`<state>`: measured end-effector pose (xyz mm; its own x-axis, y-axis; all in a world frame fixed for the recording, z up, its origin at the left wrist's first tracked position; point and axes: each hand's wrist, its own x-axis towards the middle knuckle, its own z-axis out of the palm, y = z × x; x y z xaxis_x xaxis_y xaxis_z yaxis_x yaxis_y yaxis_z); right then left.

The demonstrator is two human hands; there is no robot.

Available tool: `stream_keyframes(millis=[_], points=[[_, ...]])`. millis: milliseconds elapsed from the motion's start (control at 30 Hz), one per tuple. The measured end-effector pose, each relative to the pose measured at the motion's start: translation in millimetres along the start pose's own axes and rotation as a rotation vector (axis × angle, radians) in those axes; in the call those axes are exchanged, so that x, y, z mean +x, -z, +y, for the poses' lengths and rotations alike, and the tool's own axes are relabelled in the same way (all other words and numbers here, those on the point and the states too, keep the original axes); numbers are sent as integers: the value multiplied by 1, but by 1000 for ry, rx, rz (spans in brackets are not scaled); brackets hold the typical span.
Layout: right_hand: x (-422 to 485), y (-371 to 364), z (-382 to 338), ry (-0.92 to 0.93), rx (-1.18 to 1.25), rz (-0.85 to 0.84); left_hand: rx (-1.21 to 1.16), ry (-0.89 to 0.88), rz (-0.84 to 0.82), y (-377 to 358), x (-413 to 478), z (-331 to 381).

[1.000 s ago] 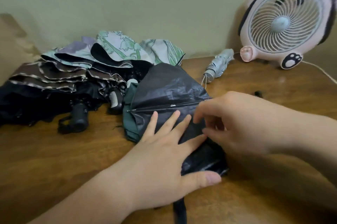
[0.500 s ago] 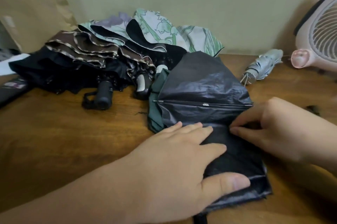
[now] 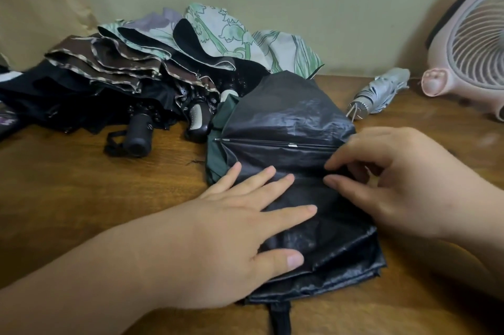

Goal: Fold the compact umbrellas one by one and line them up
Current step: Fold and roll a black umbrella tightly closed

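A black-lined, dark green compact umbrella [image 3: 289, 122] lies half collapsed on the wooden table [image 3: 81, 193] in front of me, one metal rib showing across it. My left hand [image 3: 234, 225] presses flat on its lower fabric with fingers spread. My right hand [image 3: 387, 179] pinches a fold of the black fabric between thumb and forefinger, just under the rib. A pile of unfolded umbrellas [image 3: 152, 62], brown, black and floral green, lies at the back left. One folded silver umbrella [image 3: 381, 92] rests at the back right.
A pink desk fan [image 3: 469, 43] stands at the far right against the wall. A brown paper bag [image 3: 35, 7] leans at the back left. Two black handles [image 3: 139, 133] stick out of the pile toward me.
The view shifted left and closer to the umbrella. My left hand stays flat on the fabric with its fingers spread wider; my right hand keeps pinching the fold near the rib.
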<state>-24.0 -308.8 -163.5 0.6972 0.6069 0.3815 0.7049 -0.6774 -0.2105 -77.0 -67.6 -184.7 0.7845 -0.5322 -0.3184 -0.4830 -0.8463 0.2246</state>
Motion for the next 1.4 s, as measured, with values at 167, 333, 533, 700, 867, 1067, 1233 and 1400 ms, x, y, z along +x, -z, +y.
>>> stream_keyframes(millis=[167, 333, 533, 700, 867, 1067, 1233, 1400], points=[[-3, 2, -12, -39, 169, -422, 30, 27, -10, -2, 0, 1], [-3, 14, -8, -196, 269, -558, 5, 38, -68, 5, -5, -11], [-5, 16, -6, -282, 340, -621, -106, -42, -76, 13, -10, -44], [-7, 20, -4, -338, 331, -618, -184, -111, 45, 18, -14, -40], [-7, 20, 1, -315, 345, -614, -132, -6, 153, 16, -12, -25], [-9, 20, 5, -290, 371, -596, -85, -51, 294, 7, -7, -7], [-9, 10, 15, -212, 330, 19, -77, -146, 391, -9, 0, -19], [6, -6, 25, -464, 336, 368, -111, -178, 501, -6, 0, -18]])
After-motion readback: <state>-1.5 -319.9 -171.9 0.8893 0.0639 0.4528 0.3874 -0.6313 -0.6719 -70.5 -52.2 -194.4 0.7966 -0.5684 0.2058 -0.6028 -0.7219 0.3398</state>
